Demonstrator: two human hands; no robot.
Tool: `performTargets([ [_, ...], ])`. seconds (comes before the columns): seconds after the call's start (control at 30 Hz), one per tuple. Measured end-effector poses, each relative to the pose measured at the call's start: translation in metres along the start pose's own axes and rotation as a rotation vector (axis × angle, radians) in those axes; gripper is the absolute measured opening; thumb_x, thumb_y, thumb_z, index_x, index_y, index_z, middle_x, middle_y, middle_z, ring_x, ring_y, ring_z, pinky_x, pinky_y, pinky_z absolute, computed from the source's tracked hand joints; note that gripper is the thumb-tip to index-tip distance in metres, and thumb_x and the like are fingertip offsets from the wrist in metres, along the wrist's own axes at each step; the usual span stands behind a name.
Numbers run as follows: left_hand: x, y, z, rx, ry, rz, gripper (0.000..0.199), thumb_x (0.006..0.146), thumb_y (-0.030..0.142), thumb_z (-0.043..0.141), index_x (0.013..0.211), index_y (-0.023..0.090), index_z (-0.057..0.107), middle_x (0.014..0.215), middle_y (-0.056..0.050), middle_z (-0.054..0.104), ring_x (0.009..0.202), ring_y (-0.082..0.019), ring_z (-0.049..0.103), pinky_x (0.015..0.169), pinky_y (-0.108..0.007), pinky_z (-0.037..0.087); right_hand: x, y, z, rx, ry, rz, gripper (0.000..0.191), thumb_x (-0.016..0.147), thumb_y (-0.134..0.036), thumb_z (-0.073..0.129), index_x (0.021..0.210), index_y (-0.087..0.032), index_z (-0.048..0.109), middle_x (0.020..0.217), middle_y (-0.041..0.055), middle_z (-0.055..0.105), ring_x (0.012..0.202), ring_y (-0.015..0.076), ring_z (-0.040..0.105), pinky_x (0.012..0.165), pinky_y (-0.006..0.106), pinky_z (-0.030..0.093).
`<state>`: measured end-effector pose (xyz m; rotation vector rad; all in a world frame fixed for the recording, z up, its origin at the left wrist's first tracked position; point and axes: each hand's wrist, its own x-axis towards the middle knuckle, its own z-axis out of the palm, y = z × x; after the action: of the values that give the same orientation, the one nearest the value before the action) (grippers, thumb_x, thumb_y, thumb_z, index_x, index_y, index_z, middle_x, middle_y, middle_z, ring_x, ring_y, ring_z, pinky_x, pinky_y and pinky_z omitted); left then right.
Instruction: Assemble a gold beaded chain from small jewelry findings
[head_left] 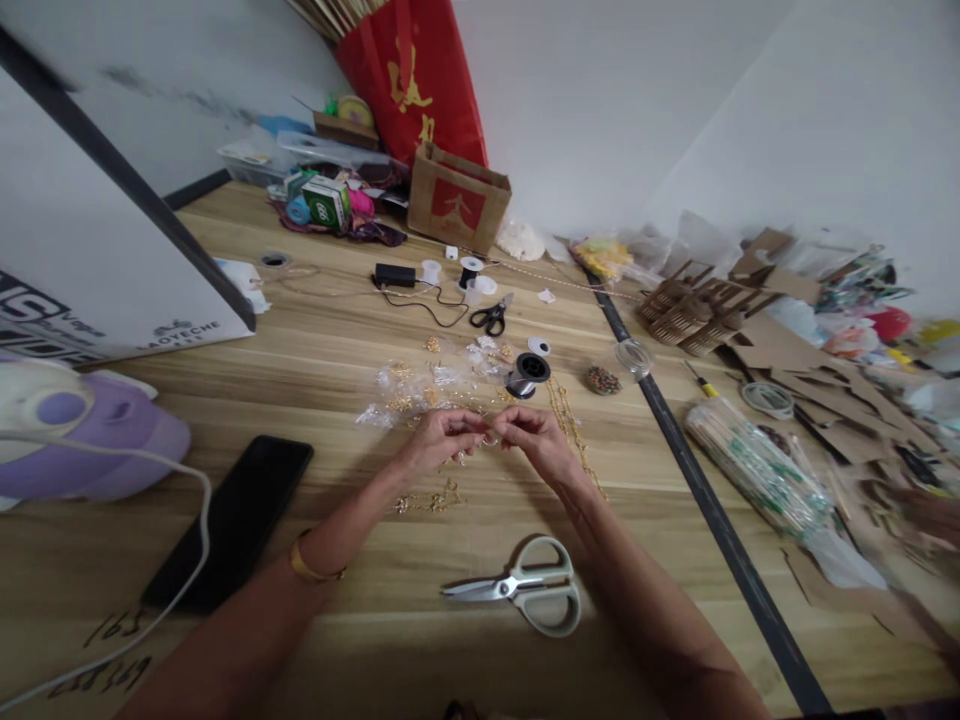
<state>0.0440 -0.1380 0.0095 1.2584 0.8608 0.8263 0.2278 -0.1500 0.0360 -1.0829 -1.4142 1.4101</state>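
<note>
Above the middle of the table, my left hand (444, 440) and my right hand (531, 440) meet with their fingertips pinched on a thin, shiny beaded strand (490, 438). Its details are too small to make out. Small pale beads hang below my left fingers. Gold chain pieces (431, 499) lie on the wood under my left hand, and a longer gold chain (568, 425) runs behind my right wrist. Just beyond the hands stands a black spool of wire (528, 375). Clear bags of small gold parts (409, 388) lie at the left of it.
Light-handled scissors (517, 587) lie open near me. A black phone (232, 520) rests at the left beside a purple-and-white device (90, 430). Farther back are black scissors (491, 316) and a paper bag (459, 197). Wrapped sticks (757, 470) and cardboard (817, 390) lie right.
</note>
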Motion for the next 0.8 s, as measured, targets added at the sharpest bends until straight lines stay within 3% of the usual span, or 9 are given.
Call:
performTargets([
  [0.43,-0.0014,0.0056,0.0034,0.193,0.098,0.171,0.013,0.070,0.025,0.070,0.076,0.013,0.072,0.074,-0.004,0.069,0.067,-0.014,0.060,0.060,-0.022,0.044,-0.0004,-0.0044,0.0044,-0.063,0.010,0.030,0.025,0.069,-0.040,0.074,0.069,-0.017,0.067,0.060,-0.0016,0.058,0.054,0.0098,0.049,0.054,0.024,0.041],
  [0.8,-0.0036,0.0070,0.0047,0.214,0.116,0.196,0.010,0.072,0.022,0.066,0.070,0.013,0.068,0.066,-0.001,0.065,0.060,-0.011,0.056,0.055,-0.020,0.041,-0.0013,-0.0039,0.0073,-0.050,0.023,0.038,0.028,0.067,-0.041,0.076,0.075,-0.016,0.067,0.060,-0.0024,0.056,0.053,0.0094,0.047,0.053,0.023,0.040],
])
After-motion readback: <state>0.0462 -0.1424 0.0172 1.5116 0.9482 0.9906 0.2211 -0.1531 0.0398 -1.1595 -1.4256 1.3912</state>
